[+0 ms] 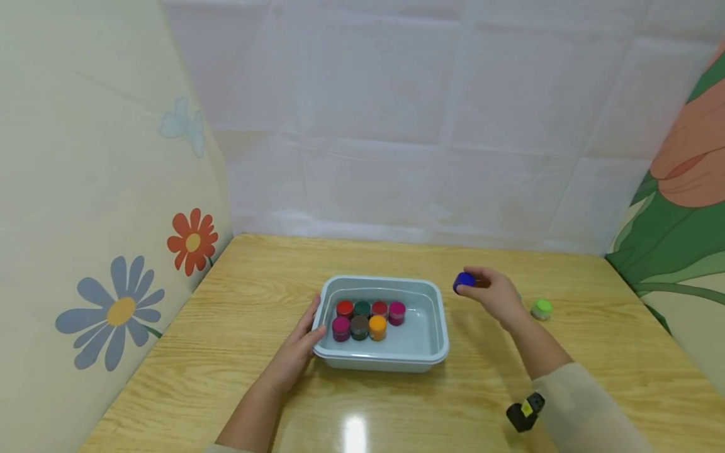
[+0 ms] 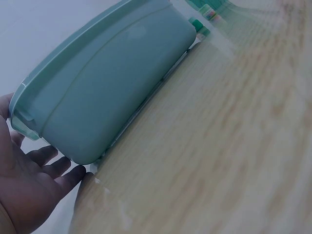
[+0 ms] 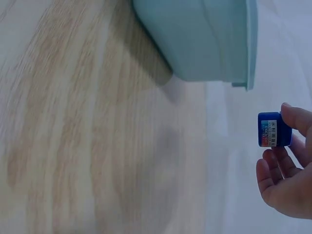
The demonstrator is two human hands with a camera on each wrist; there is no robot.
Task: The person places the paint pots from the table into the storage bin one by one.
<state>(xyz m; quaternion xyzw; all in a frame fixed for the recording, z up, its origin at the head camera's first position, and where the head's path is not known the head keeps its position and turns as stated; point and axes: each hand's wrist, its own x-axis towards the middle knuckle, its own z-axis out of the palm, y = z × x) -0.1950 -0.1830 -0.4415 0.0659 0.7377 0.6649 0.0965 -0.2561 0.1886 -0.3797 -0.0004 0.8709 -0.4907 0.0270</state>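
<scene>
My right hand (image 1: 498, 299) pinches a small blue paint jar (image 1: 464, 282) between thumb and fingers, raised over the table to the right of a pale blue-green plastic tub (image 1: 382, 360). In the right wrist view, a printed label shows on the side of the jar (image 3: 269, 130). My left hand (image 1: 294, 352) holds the tub's left end, thumb at the rim and fingers along the outer wall. Inside the tub, several paint jars stand in two rows toward the left: red, dark green and magenta at the back, magenta, brown and orange (image 1: 377, 328) in front.
A paint jar with a light green lid (image 1: 542, 308) stands on the wooden table (image 1: 198, 390) right of my right hand. Another small thing there is mostly hidden by the hand. A black device (image 1: 525, 412) with a yellow mark sits by the right sleeve. A white backdrop rises behind.
</scene>
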